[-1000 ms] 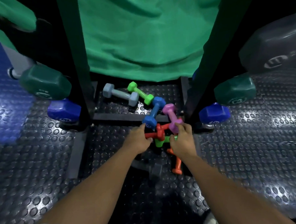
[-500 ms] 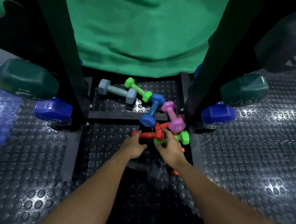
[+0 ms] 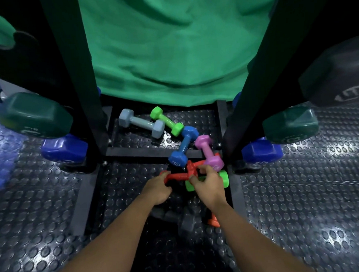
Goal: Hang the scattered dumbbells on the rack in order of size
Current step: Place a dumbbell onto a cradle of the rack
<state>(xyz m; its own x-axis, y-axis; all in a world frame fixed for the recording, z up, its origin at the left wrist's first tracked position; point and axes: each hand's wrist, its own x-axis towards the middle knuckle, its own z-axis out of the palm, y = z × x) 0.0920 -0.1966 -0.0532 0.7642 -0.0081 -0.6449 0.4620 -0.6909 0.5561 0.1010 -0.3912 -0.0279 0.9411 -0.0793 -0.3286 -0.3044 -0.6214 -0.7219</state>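
Studded floor (image 3: 52,206), left hand (image 3: 157,188) gripping red dumbbell (image 3: 177,176), right hand (image 3: 208,183) pinching its head, rack (image 3: 154,152) posts flanking.

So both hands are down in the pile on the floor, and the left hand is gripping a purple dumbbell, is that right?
Not quite. Both hands are in the pile, but the left hand grips a red dumbbell, not a purple one. The purple dumbbell lies untouched just beyond the right hand. The head view shows this.

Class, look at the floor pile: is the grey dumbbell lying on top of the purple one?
No. The grey dumbbell lies on the mat at the back left, apart from the purple dumbbell, with other dumbbells between them.
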